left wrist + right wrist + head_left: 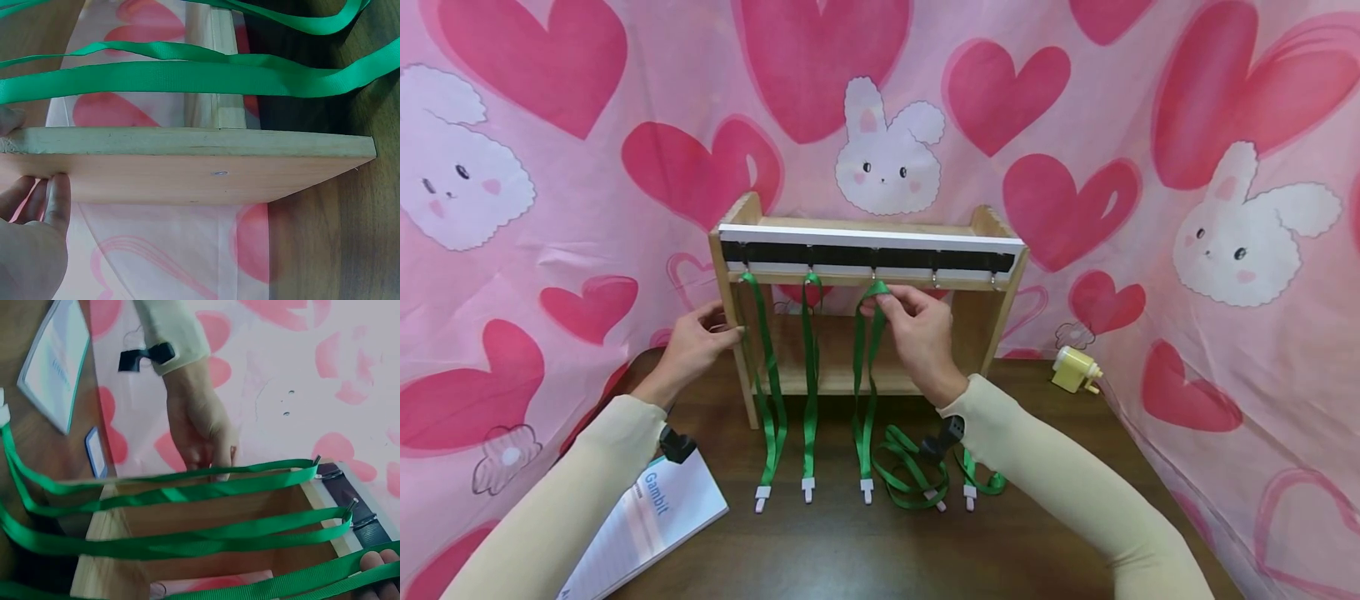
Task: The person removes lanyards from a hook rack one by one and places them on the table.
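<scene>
My right hand (921, 333) pinches the top loop of a green lanyard (867, 454) right below the middle hook on a small wooden shelf (1000, 321). To its left, two more lanyards (770, 358) hang from hooks, their white clips (808, 487) low by the tabletop. My left hand (698, 337) grips the shelf's left side panel (187, 175), thumb on the front edge and fingers on the outer face in the left wrist view. In the right wrist view, only the right fingertips (381, 569) show, at the lanyard's loop.
Two free hooks (936, 279) remain visible at right on the black-and-white strip (842, 254). A coiled lanyard (908, 503) and another lanyard (996, 485), partly behind the right wrist, lie on the table. A book (647, 517) lies front left; a yellow cranked box (1071, 368) stands right.
</scene>
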The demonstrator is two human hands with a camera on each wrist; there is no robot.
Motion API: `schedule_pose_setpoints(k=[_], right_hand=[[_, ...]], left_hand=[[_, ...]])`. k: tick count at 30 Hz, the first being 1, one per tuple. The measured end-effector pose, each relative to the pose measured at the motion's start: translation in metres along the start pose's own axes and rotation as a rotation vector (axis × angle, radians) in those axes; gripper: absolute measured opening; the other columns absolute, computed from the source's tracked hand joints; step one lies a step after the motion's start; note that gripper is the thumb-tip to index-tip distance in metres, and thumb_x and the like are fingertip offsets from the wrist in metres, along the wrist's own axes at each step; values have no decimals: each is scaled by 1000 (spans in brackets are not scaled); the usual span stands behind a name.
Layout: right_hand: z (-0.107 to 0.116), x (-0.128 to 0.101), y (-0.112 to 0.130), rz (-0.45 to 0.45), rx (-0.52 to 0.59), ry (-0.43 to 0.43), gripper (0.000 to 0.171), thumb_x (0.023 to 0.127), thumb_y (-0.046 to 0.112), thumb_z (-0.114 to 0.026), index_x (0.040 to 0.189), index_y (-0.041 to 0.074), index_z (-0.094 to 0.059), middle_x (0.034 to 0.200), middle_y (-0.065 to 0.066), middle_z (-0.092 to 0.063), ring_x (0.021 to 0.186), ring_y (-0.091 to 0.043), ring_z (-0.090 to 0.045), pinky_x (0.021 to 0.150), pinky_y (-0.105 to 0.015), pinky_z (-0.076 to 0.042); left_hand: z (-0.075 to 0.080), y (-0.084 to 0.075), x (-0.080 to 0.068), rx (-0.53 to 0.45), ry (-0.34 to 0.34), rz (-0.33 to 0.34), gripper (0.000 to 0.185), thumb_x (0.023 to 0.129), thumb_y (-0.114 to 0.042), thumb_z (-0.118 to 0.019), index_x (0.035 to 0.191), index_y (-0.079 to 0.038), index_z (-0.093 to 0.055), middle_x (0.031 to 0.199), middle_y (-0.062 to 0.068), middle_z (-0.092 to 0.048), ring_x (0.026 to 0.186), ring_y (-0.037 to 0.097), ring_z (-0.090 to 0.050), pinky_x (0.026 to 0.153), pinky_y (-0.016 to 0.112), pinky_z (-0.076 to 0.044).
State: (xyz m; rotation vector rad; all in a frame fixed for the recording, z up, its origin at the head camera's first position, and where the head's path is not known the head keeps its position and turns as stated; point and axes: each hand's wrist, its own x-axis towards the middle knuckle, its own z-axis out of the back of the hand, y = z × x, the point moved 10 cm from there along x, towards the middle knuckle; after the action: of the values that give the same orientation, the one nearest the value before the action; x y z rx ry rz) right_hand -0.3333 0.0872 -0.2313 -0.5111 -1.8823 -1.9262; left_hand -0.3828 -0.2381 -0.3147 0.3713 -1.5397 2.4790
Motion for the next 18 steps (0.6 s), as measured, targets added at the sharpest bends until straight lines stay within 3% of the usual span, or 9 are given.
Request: schedule_pose_setpoints(k=[8, 18], right_hand=[[-5, 0, -1, -20, 200, 10, 23, 98, 8, -65, 116, -4, -72, 103, -13, -79, 93, -13, -77, 93, -34, -59], [-11, -7, -2, -26, 199, 71, 24, 99, 9, -63, 117, -5, -71, 97, -3, -80, 92, -13, -76, 94, -33, -60]], left_hand=[[0, 2, 0, 22, 3, 29, 63, 96, -19, -67, 152, -2, -42, 140, 27, -56, 125, 40, -57, 85, 13, -56], [0, 3, 2, 9, 4, 21, 64, 96, -18, -67, 153, -1, -41, 141, 29, -55, 125, 43, -57, 81, 9, -54]])
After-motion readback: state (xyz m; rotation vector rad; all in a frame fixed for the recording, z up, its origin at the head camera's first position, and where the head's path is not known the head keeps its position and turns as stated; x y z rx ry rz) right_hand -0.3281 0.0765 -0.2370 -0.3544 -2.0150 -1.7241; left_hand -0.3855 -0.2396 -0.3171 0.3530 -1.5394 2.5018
